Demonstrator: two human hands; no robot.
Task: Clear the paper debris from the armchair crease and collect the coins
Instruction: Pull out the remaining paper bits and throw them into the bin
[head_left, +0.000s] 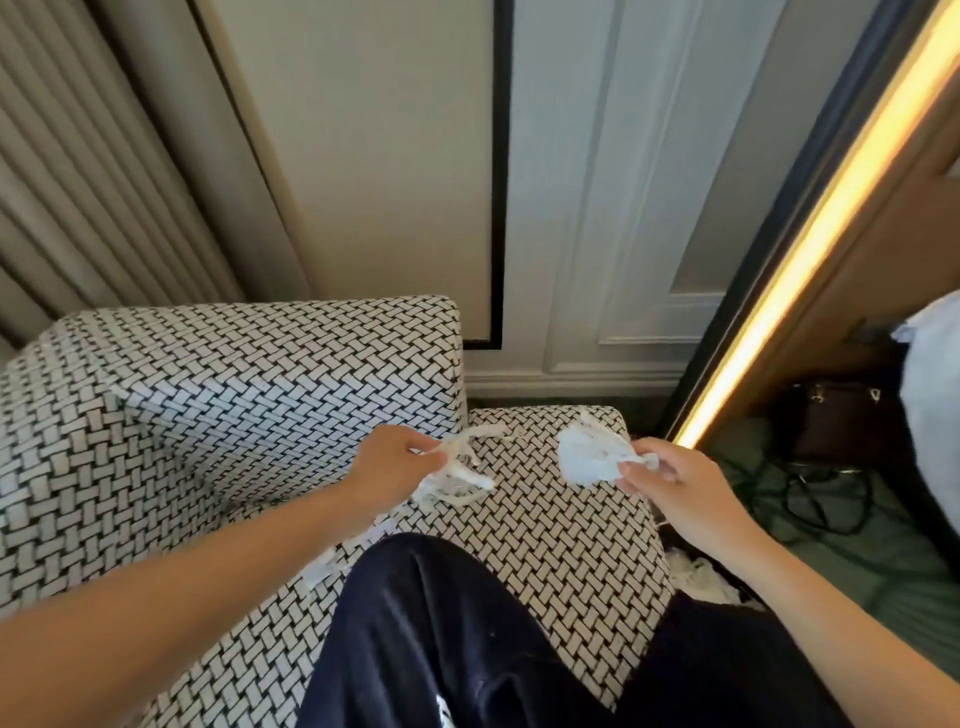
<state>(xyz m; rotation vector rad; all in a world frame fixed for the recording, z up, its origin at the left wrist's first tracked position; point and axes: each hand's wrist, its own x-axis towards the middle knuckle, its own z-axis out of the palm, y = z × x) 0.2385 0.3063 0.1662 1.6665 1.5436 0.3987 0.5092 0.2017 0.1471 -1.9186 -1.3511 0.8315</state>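
**Paper debris held over the armchair seat**

The left hand (400, 462) pinches twisted paper strips (460, 470). The right hand (675, 483) pinches a crumpled wad (589, 457). Both are above the armchair (208, 415) seat. Further scraps (322, 566) lie in the crease. The loosely held strip ends may tear or fall, burying coins, of which none is visible. No bin shows, and the dark handbag (831, 421) hides its contents.
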